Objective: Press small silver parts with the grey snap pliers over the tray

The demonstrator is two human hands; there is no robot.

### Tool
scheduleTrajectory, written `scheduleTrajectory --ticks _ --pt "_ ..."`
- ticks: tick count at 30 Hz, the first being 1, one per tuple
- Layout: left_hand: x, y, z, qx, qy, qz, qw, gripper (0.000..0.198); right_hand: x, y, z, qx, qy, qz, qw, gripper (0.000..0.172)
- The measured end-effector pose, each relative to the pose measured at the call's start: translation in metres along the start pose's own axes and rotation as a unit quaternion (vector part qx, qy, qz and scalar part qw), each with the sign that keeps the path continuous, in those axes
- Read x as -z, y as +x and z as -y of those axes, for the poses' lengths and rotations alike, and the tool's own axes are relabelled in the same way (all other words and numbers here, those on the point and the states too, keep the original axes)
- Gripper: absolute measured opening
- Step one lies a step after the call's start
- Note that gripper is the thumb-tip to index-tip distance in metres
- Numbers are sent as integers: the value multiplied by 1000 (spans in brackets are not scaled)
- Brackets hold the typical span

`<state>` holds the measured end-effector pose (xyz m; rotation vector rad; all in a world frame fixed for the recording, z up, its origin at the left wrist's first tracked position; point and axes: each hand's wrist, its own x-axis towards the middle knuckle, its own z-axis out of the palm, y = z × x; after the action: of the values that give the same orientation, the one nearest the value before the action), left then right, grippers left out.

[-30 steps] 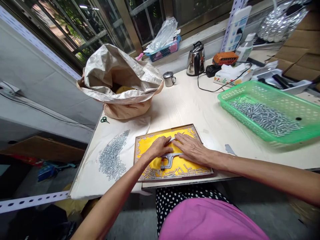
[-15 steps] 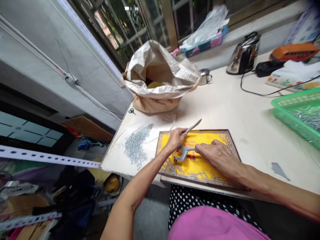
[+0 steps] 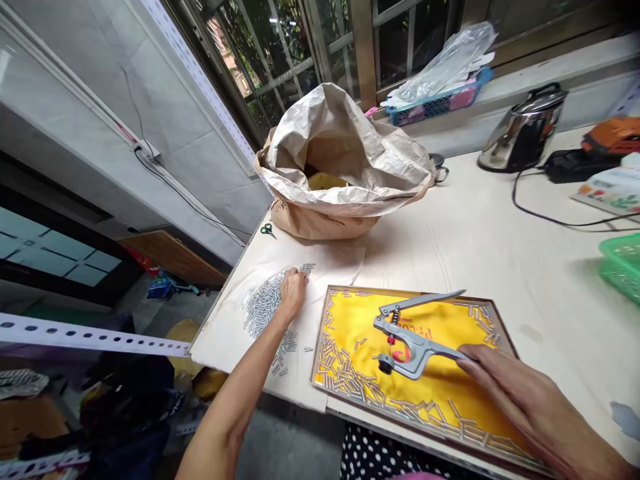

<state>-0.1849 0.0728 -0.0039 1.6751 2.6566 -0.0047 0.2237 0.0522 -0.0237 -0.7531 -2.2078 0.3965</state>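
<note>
the left hand [image 3: 293, 288] is stretched out to the left of the yellow-lined tray [image 3: 321, 343], fingers curled down onto a heap of small metal sleeves [image 3: 260, 308] that lies on a white sheet [image 3: 227, 333]. whether it has pinched one up cannot be told, because the fingertips are buried in the pile. the right hand [image 3: 520, 400] lies at the tray's near right corner, fingers stretched out and loose. their tips rest on the lower handle of the grey press pliers [image 3: 415, 341] rather than wrapping it. the pliers lie on their side in the middle of the tray, handles spread apart and pointing right.

many sleeves are banked along the tray's left and near edges, with a few at its far right corner. it looks as if a good number have been brought over. the heap left of the tray is large, so much seems left, and the work looks to be in its middle stretch.

beyond the tray's far left corner stands a crumpled paper sack [image 3: 345, 160] with its mouth open, and small green scissors [image 3: 268, 231] lie left of it. a steel kettle [image 3: 523, 130] stands well beyond the tray to the right, and a green basket [image 3: 623, 267] shows at the right edge.
</note>
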Motion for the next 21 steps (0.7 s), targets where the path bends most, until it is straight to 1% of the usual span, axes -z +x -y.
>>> scheduleTrajectory --ticks 2,6,11,13,15,17,18,20,21 --pt "-6 5 5 -17 23 21 999 27 0 1 3 -3 6 8 1000 27" --pt "-9 9 10 -58 50 41 996 26 -1 -1 8 -27 12 56 998 24" --pt "-5 9 15 -80 66 66 992 23 -1 -6 10 -44 -20 84 995 25" --pt "-1 9 16 -95 69 74 990 22 0 -7 10 -40 -32 80 995 25" --pt "5 8 16 -103 63 59 991 21 2 -8 12 -25 -53 69 996 25" --pt "13 5 11 -96 21 27 995 20 3 -8 13 -11 -75 66 995 26" --pt "17 1 7 -85 -20 12 996 19 4 -9 14 -7 -84 68 994 26" --pt "25 -15 -9 -65 -133 1 989 19 3 -9 14 -2 -100 82 992 26" --pt "28 -27 -19 -63 -195 9 979 20 3 -10 13 0 -108 91 990 27"
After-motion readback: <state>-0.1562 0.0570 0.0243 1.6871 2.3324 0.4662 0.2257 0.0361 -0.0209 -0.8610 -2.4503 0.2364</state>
